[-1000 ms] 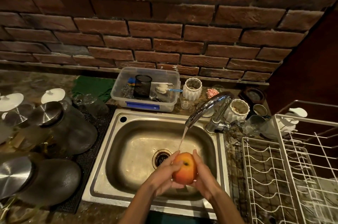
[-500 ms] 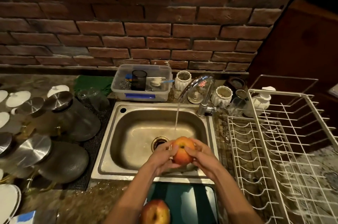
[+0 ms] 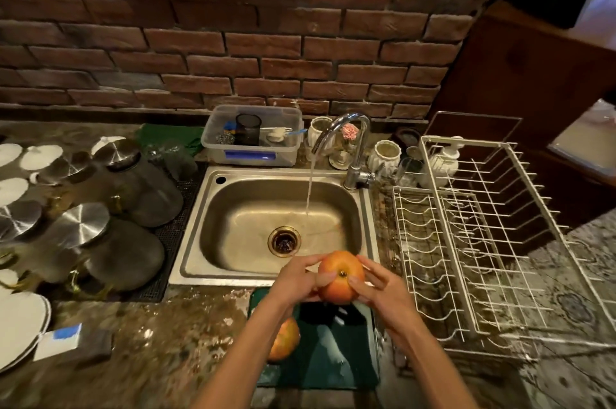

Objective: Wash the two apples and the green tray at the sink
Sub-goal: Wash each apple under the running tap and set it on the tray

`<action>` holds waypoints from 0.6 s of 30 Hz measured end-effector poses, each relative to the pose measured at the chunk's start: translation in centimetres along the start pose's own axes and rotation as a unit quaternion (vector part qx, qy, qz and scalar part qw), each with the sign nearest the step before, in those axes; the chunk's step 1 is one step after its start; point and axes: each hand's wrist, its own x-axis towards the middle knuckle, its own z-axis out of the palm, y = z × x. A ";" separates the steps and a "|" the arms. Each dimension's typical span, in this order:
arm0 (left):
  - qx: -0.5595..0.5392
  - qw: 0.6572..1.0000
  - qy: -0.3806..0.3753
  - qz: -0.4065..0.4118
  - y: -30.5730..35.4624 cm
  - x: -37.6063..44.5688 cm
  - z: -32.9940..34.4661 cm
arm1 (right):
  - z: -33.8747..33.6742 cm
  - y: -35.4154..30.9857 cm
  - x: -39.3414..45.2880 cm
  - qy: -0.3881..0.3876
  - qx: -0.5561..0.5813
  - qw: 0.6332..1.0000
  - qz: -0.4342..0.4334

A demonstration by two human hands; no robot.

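I hold a red-orange apple (image 3: 340,277) between both hands, over the sink's front rim and the far end of the green tray (image 3: 336,348). My left hand (image 3: 296,278) grips its left side, my right hand (image 3: 380,288) its right side. The tray lies on the wet counter just in front of the sink (image 3: 283,225). A second apple (image 3: 285,338) rests on the tray's left part, partly hidden by my left forearm. Water runs from the chrome tap (image 3: 346,138) into the basin, behind the held apple.
A white wire dish rack (image 3: 483,242) stands right of the sink. Dark jars with metal lids (image 3: 110,215) and white plates (image 3: 16,325) crowd the left counter. A clear plastic tub (image 3: 253,138) and white cups sit behind the sink, under the brick wall.
Both hands have drawn the apple back out of the water stream toward me, from above the basin to over the front rim and tray. The camera tilted, bringing tray and second apple into view.
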 end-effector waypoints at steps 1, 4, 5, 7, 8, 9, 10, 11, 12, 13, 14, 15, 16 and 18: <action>-0.001 1.000 0.001 -0.007 -1.0 -0.4 0.5 | -0.3 0.8 -0.7 0.002 0.001 1.000 0.010; -0.013 0.999 0.014 -0.035 -3.9 -1.1 2.1 | -1.0 3.2 -2.5 0.013 0.005 0.999 0.033; -0.014 0.999 0.022 -0.046 -4.8 -1.2 2.6 | -1.1 3.9 -2.9 0.018 0.004 0.999 0.039; -0.002 0.997 0.044 -0.066 -6.2 -1.1 3.4 | -1.4 5.1 -3.6 0.029 -0.005 0.998 0.050; 0.005 0.996 0.056 -0.070 -6.7 -1.1 3.8 | -1.6 5.7 -3.8 0.037 -0.011 0.998 0.056; 0.012 0.995 0.065 -0.072 -7.2 -1.0 4.0 | -1.8 6.2 -3.9 0.044 -0.018 0.997 0.063; 0.019 0.995 0.072 -0.073 -7.7 -1.0 4.2 | -2.0 6.7 -3.9 0.048 -0.023 0.996 0.069; 0.028 0.994 0.076 -0.073 -8.0 -1.1 4.4 | -2.2 7.1 -4.0 0.050 -0.027 0.996 0.074; 0.035 0.994 0.079 -0.073 -8.3 -1.1 4.5 | -2.3 7.4 -3.9 0.050 -0.031 0.995 0.079; 0.040 0.993 0.081 -0.073 -8.6 -1.2 4.6 | -2.3 7.6 -3.8 0.049 -0.037 0.995 0.085; 0.044 0.993 0.084 -0.073 -8.9 -1.2 4.7 | -2.3 7.8 -3.8 0.050 -0.046 0.994 0.089; 0.051 0.992 0.088 -0.074 -9.2 -1.2 4.8 | -2.4 8.0 -3.7 0.050 -0.055 0.993 0.093; 0.060 0.991 0.090 -0.075 -9.4 -1.2 5.0 | -2.4 8.1 -3.7 0.048 -0.062 0.992 0.098; 0.081 0.989 0.094 -0.076 -9.8 -1.3 5.2 | -2.4 8.2 -3.7 0.039 -0.082 0.990 0.103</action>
